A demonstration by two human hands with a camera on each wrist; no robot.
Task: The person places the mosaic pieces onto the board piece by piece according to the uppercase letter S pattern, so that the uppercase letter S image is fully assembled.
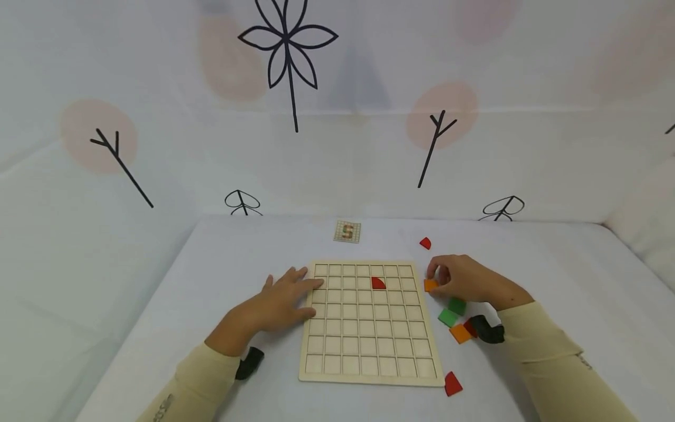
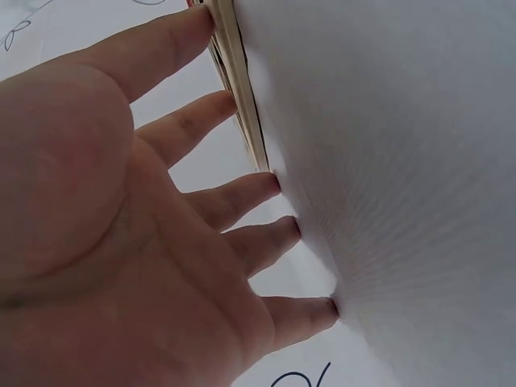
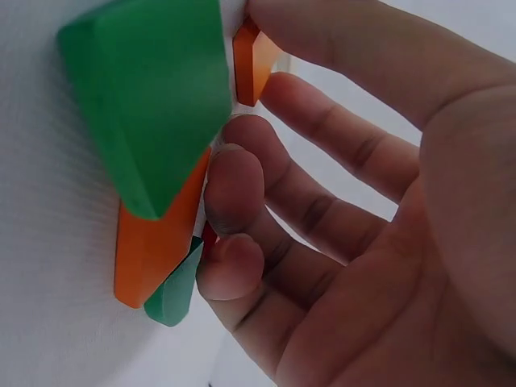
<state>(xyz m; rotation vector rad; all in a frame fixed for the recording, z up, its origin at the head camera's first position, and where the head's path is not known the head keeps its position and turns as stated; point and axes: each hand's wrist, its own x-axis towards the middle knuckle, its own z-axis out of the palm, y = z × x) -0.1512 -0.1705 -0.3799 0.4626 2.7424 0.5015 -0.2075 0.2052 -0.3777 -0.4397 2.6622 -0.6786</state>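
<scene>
The work looks barely begun: on the wooden board (image 1: 364, 346), just left of the right hand (image 1: 466, 281), one red quarter-round (image 1: 378, 283) sits in a cell, and the other cells are bare. The right hand has its thumb and forefinger closed on an orange tile (image 1: 430, 285), just beside the board; whether it is lifted off the bench (image 1: 569, 269) I cannot tell. The left hand (image 1: 285, 299), fingers spread, grips nothing and touches the board's edge on its right. Not yet placed, on the near side of the right hand, are a dark green tile (image 1: 457, 306), a light green tile (image 1: 447, 317), a second orange tile (image 1: 460, 333) and a partly hidden red piece (image 1: 471, 328); farther toward the person lies a red wedge (image 1: 453, 384), and beyond the hand another red piece (image 1: 426, 242). A small patterned card (image 1: 347, 231) lies beyond both hands, between them; judging by its grid, most placing remains.
</scene>
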